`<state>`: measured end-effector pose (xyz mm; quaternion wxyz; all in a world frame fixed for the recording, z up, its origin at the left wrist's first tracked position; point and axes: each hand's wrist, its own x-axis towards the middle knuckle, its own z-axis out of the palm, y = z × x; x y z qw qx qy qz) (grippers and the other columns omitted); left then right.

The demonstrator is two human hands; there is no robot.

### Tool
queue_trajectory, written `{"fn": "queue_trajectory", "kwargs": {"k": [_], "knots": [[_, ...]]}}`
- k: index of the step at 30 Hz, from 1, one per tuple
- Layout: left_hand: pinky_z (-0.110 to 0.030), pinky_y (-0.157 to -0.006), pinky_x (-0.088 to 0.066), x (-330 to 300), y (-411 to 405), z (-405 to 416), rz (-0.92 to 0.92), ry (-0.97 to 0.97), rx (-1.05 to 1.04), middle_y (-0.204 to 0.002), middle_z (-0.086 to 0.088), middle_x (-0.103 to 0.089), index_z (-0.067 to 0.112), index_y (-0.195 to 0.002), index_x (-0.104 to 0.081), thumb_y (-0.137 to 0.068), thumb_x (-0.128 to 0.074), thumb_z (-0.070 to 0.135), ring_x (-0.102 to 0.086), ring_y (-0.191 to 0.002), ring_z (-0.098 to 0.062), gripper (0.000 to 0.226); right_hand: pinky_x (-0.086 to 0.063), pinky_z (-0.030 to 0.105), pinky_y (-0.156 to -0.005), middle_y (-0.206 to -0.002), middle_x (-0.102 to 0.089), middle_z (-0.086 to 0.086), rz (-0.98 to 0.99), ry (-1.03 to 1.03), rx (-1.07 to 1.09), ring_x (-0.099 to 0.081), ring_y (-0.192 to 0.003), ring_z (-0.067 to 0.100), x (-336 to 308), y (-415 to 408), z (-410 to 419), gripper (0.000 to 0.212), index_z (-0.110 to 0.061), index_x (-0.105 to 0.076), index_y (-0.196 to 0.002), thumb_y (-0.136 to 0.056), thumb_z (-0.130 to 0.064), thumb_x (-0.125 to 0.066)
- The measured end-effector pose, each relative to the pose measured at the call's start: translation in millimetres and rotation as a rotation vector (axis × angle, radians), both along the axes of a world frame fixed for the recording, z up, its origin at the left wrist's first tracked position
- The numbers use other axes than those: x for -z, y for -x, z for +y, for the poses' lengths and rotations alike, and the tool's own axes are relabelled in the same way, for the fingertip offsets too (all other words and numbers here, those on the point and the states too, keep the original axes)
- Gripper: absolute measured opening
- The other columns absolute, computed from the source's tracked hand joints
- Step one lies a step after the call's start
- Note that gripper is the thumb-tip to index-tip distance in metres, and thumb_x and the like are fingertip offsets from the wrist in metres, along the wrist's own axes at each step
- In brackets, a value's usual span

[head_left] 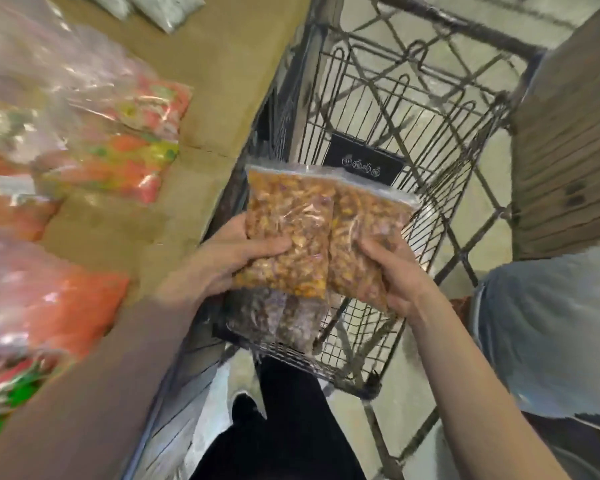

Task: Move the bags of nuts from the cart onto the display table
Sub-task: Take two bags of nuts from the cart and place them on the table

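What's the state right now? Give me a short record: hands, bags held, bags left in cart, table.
left hand: grips left bag of nuts
right hand: grips right bag of nuts
held bags: side by side above the cart
left in cart: darker bags under the held pair
display table: to the left, holds bags of colourful sweets

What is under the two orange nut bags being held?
Darker nut bags lie on the cart seat shelf beneath the orange bags. How many, and what sits under them, is hidden by the held bags and both hands.
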<state>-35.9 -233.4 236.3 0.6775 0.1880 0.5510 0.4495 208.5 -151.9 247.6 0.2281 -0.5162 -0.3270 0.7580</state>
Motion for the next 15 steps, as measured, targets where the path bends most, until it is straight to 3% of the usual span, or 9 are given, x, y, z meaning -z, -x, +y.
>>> {"fn": "queue_trajectory", "kwargs": {"k": [4, 7, 9, 13, 15], "knots": [[-0.038, -0.068, -0.063, -38, 15, -78, 0.021, -0.064, -0.109, -0.101, -0.016, -0.078, 0.000, -0.121, -0.063, -0.029, -0.105, 0.021, -0.077, -0.087, -0.028, 0.103, -0.064, 0.052, -0.080, -0.108, -0.079, 0.013, -0.035, -0.113, -0.095, -0.078, -0.096, 0.030, -42, 21, -58, 0.064, -0.011, -0.058, -0.127, -0.067, -0.009, -0.083], [-0.034, -0.060, -0.062, -70, 17, -137, 0.030, -0.102, -0.308, -0.091, -0.011, -0.079, 0.008, -0.113, -0.067, -0.046, -0.098, 0.021, -0.077, -0.074, -0.023, 0.076, -0.059, 0.061, -0.091, -0.111, -0.078, 0.013, -0.043, -0.172, -0.223, -0.076, -0.102, 0.034, -68, 39, -94, 0.070, -0.014, -0.056, -0.129, -0.067, -0.008, -0.088], [-0.034, -0.062, -0.062, -88, 19, -175, 0.070, -0.125, -0.423, -0.090, -0.010, -0.080, 0.010, -0.109, -0.071, -0.050, -0.094, 0.025, -0.077, -0.074, -0.022, 0.065, -0.057, 0.062, -0.093, -0.112, -0.078, 0.012, -0.025, -0.205, -0.299, -0.076, -0.101, 0.035, -81, 52, -114, 0.069, -0.015, -0.055, -0.133, -0.073, -0.005, -0.086], [-0.052, -0.095, -0.057, -112, 17, -259, 0.141, -0.162, -0.595, -0.113, -0.013, -0.077, 0.013, -0.125, -0.066, -0.055, -0.095, 0.023, -0.074, -0.102, -0.033, 0.076, -0.058, 0.062, -0.092, -0.124, -0.072, 0.015, 0.023, -0.224, -0.433, -0.076, -0.102, 0.036, -97, 75, -163, 0.085, -0.016, -0.050, -0.140, -0.065, -0.008, -0.089], [-0.048, -0.086, -0.060, -119, 9, -301, 0.168, -0.160, -0.696, -0.115, -0.012, -0.077, 0.016, -0.129, -0.063, -0.053, -0.099, 0.023, -0.075, -0.102, -0.032, 0.084, -0.057, 0.063, -0.092, -0.117, -0.076, 0.016, 0.052, -0.232, -0.525, -0.075, -0.104, 0.037, -100, 84, -186, 0.074, -0.015, -0.055, -0.128, -0.063, -0.008, -0.088]]}}
